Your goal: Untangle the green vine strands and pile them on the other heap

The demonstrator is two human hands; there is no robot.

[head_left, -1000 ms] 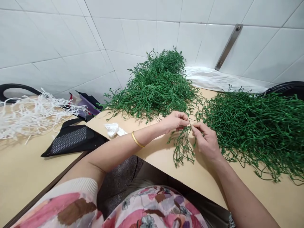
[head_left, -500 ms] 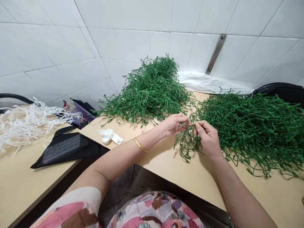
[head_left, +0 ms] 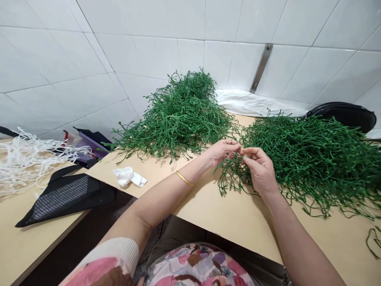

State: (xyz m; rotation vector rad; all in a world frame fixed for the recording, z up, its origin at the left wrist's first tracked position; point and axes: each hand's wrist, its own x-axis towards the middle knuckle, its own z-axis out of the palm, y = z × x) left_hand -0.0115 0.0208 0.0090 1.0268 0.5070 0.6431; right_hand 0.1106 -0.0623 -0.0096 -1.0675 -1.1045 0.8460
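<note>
Thin green knotted cords (head_left: 230, 176) hang in a small tangled bunch beneath my two hands, just above the table. My left hand (head_left: 223, 151) is pinched on the upper part of this bunch, fingertips close to those of the other hand. With thumb and forefinger together, my right hand (head_left: 259, 167) grips a green cord at the bunch's right side. The exact spot between the fingertips is too small to make out. Behind my hands rises a tall pile of green cords (head_left: 187, 115), and a second, wider pile (head_left: 315, 159) lies to the right.
A crumpled white tissue (head_left: 127, 176) lies left of my forearm. Farther left, white cords (head_left: 32, 159) and a black mesh bag (head_left: 64, 196) rest on another table. A black case (head_left: 342, 113) and white cloth (head_left: 253, 102) sit along the tiled wall.
The view has turned slightly right, so the piles and tables appear farther left. My fingertips have come closer together on the green cords; both hands keep their grip.
</note>
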